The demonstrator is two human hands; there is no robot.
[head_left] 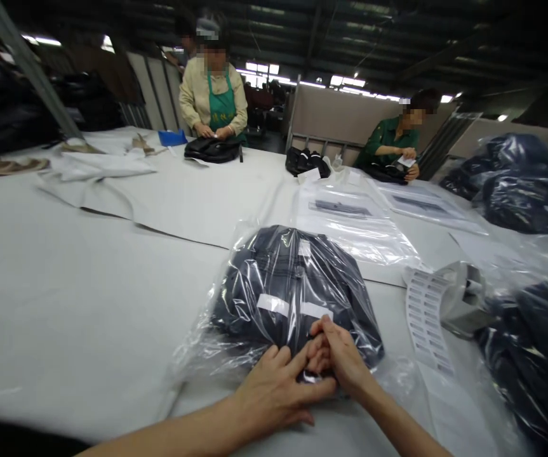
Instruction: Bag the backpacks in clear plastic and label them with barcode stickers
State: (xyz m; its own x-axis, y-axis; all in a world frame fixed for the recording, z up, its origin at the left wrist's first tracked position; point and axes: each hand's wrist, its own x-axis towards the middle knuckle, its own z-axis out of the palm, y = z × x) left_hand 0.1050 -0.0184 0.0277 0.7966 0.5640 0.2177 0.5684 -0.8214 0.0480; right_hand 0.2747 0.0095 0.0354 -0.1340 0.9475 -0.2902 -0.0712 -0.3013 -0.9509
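Note:
A dark navy bag (274, 270), which looks like a backpack, lies inside a clear plastic bag (216, 355) on the white table in front of me. White paper strips show on its front under the film. My left hand (280, 388) rests at the near edge of the plastic bag, palm down, its fingers spread. Close beside it, my right hand (338, 352) is over the near right part of the bag with its fingers curled and thumb extended. What those fingers hold, if anything, is hidden.
A label dispenser (467, 298) trails a strip of labels (426, 317) to the right. Flat clear plastic bags (354, 222) lie beyond. Wrapped dark bags (526, 184) are piled at right. Two people work across the table (64, 285), one handling a black bag (214, 149).

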